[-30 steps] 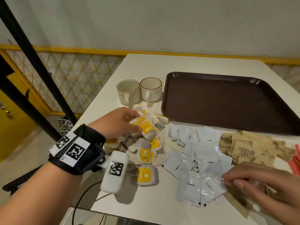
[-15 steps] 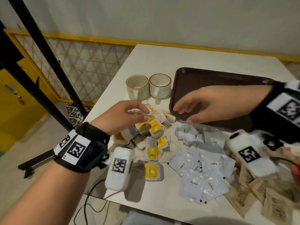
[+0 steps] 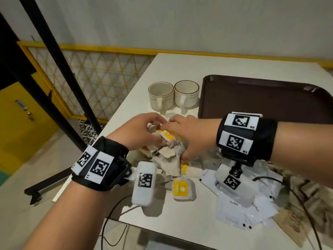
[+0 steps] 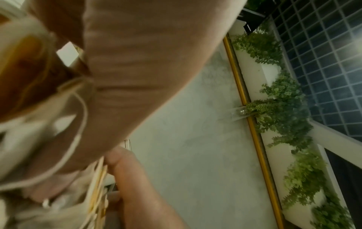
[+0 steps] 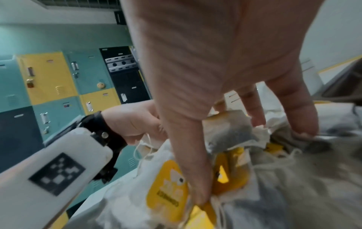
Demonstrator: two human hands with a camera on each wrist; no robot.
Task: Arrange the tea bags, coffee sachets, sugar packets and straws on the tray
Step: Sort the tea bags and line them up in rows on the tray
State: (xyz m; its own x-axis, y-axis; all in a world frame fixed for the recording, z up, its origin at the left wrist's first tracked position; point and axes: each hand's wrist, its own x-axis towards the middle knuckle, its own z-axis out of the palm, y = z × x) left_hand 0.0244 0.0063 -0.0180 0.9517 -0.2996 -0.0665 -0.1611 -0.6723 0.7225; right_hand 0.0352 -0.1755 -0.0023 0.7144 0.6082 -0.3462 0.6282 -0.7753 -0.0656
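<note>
Paper tea bags [image 3: 167,156] with yellow tags lie in a loose heap at the table's [image 3: 180,69] near left, and both hands are in that heap. Left hand [image 3: 138,130] comes in from the left, fingers curled into the top of the pile; it appears to grip bags, though the left wrist view is blurred and shows only palm, string and paper close up. Right hand [image 3: 187,136] comes from the right, thumb and fingers spread down round the pile's right flank; in the right wrist view the thumb [image 5: 188,155] presses on a yellow tag and the fingers [image 5: 293,108] dig into the paper.

Key relation: the tray [image 3: 270,98] lies right and beyond the heap, touching none of the bags, its bare floor showing. Right hand is nearer it, so a carry would run rightward and away from the body. Strings are tangled across the bags, so the clump likely lifts together.

One tea bag lies apart, just nearer than the heap. Coffee sachets [image 3: 234,208] lie right of it, partly under the right wrist camera. Sugar packets [image 3: 295,219] are blurred at the right edge. Straws not visible. Two cups [image 3: 173,95] stand beyond the heap.
</note>
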